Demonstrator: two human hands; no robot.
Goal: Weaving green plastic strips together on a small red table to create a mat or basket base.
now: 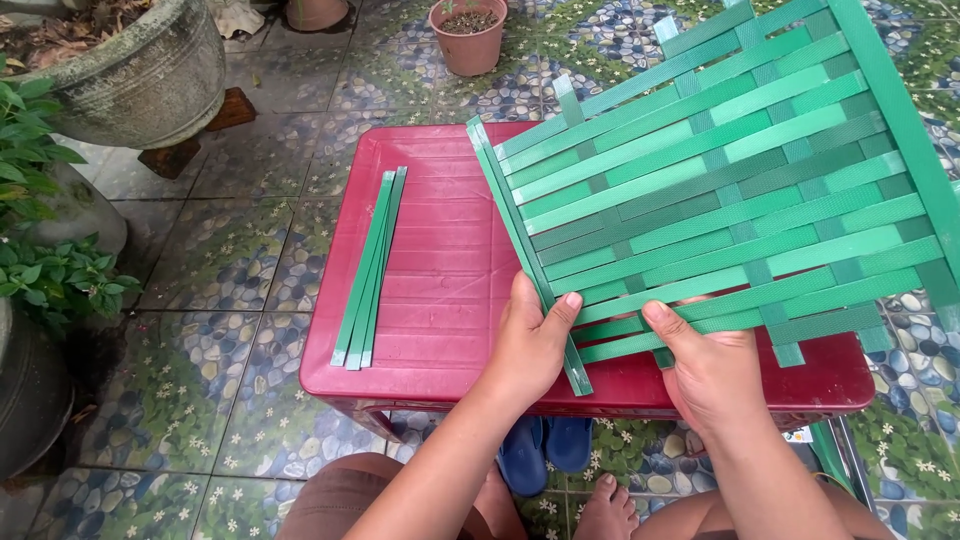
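Observation:
A woven mat of green plastic strips lies tilted over the right half of a dark red plastic table. My left hand grips the mat's near left edge, thumb on top of the long edge strip. My right hand pinches the near ends of the lowest strips, thumb on top and fingers underneath. A small bundle of loose green strips lies flat on the table's left side, apart from both hands.
A large stone planter and leafy plants stand at the left. A terracotta pot sits behind the table. Blue sandals and my bare foot are under the table's front edge on the patterned tile floor.

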